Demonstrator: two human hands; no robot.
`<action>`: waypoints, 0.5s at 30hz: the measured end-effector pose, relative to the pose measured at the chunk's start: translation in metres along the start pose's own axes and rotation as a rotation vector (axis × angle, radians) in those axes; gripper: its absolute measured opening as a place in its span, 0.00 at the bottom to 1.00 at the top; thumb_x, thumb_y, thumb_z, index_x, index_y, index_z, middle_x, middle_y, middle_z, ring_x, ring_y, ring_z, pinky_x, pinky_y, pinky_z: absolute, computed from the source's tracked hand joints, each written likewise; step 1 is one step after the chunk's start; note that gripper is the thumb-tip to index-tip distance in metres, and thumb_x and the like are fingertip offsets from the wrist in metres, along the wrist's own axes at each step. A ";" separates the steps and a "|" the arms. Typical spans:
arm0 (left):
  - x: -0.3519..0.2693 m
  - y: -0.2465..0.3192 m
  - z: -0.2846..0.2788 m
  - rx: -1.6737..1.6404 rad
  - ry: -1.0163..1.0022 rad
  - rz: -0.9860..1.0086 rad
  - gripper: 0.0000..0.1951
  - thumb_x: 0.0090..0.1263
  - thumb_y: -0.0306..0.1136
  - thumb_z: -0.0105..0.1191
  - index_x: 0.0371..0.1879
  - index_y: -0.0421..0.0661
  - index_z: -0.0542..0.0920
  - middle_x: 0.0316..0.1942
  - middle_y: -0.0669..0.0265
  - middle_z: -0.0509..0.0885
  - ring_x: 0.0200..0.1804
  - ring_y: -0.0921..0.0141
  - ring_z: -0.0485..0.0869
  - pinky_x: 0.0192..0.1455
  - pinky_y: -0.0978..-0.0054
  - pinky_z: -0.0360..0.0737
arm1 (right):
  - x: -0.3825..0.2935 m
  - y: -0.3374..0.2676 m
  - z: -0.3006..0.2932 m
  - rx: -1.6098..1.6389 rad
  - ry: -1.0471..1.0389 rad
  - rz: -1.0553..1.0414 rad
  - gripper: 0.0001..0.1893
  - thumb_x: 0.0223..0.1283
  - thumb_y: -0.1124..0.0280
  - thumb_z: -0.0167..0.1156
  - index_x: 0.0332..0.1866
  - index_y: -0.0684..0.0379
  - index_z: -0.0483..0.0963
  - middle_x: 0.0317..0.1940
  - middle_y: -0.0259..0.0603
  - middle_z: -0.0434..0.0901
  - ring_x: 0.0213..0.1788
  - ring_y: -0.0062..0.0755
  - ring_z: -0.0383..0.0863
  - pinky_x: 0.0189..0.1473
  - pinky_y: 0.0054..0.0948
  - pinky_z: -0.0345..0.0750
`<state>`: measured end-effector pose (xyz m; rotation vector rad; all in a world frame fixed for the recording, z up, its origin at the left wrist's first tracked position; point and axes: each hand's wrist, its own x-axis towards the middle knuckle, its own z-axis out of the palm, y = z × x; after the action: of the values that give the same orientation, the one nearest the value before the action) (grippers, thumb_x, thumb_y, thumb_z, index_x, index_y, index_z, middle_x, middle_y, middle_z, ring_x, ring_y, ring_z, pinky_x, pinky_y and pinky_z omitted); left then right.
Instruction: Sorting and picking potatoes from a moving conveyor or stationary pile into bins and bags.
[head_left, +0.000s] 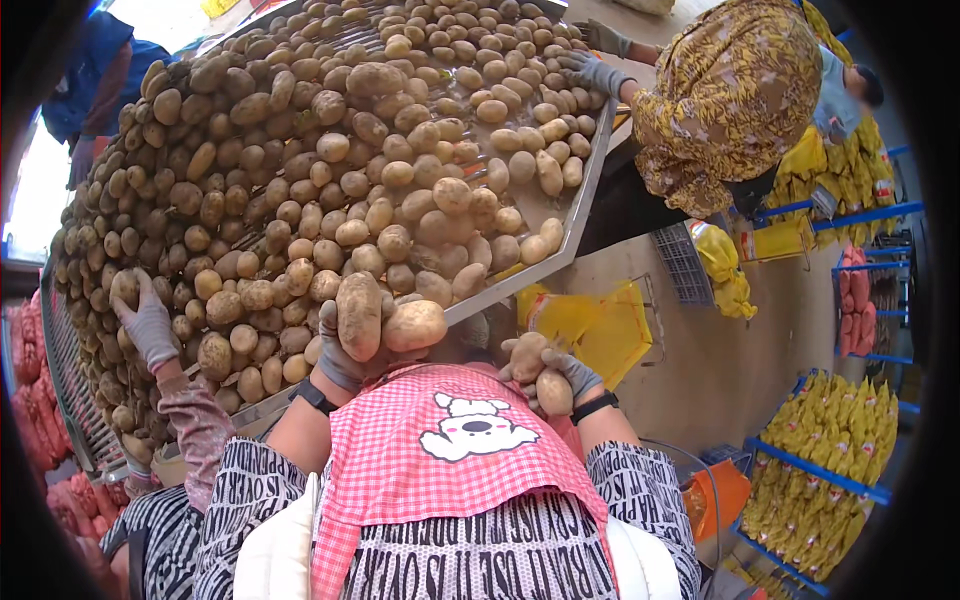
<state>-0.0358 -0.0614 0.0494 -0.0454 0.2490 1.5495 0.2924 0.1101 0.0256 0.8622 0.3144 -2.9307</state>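
Note:
My left hand (341, 360), in a grey glove, holds two large potatoes at the near edge of the sorting table: an upright oval potato (359, 316) and a paler potato (414, 325) lying beside it. My right hand (574, 371), also gloved, is off the table's edge, over the floor side, and grips potatoes: a knobbly potato (527, 357) and an oval potato (555, 391). A thick heap of potatoes (330, 187) covers most of the table in front of me. Part of each hand's fingers is hidden behind the potatoes.
The table's metal rim (517, 289) runs close before me. At left, a co-worker's gloved hand (150, 326) grasps a potato; across at right, another co-worker's gloved hand (592, 73) touches the heap. A yellow mesh bag (611, 330) hangs by the rim. Filled yellow bags (817, 450) stand on blue racks.

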 end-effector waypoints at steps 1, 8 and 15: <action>0.003 -0.001 0.003 -0.022 0.037 0.005 0.39 0.57 0.70 0.63 0.58 0.50 0.83 0.59 0.55 0.82 0.65 0.49 0.77 0.71 0.40 0.72 | 0.006 0.002 0.001 0.022 -0.057 -0.039 0.54 0.49 0.53 0.81 0.79 0.58 0.58 0.58 0.64 0.79 0.40 0.39 0.86 0.39 0.37 0.88; 0.042 -0.010 0.013 0.810 0.027 -0.014 0.42 0.58 0.70 0.62 0.65 0.52 0.78 0.68 0.54 0.76 0.69 0.46 0.73 0.73 0.31 0.66 | 0.001 0.038 0.005 0.142 -0.191 -0.326 0.54 0.51 0.39 0.77 0.79 0.55 0.59 0.59 0.58 0.79 0.35 0.33 0.81 0.32 0.33 0.84; 0.118 -0.077 0.051 0.199 -0.106 -0.530 0.40 0.57 0.61 0.68 0.65 0.47 0.77 0.67 0.55 0.79 0.71 0.46 0.74 0.75 0.26 0.60 | -0.048 0.074 -0.053 0.716 -0.143 -0.703 0.32 0.70 0.47 0.65 0.72 0.52 0.68 0.65 0.54 0.77 0.49 0.52 0.88 0.49 0.57 0.89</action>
<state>0.0478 0.0623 0.0667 0.1193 0.2792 0.9919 0.3701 0.0494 -0.0044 0.6674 -0.6161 -3.8132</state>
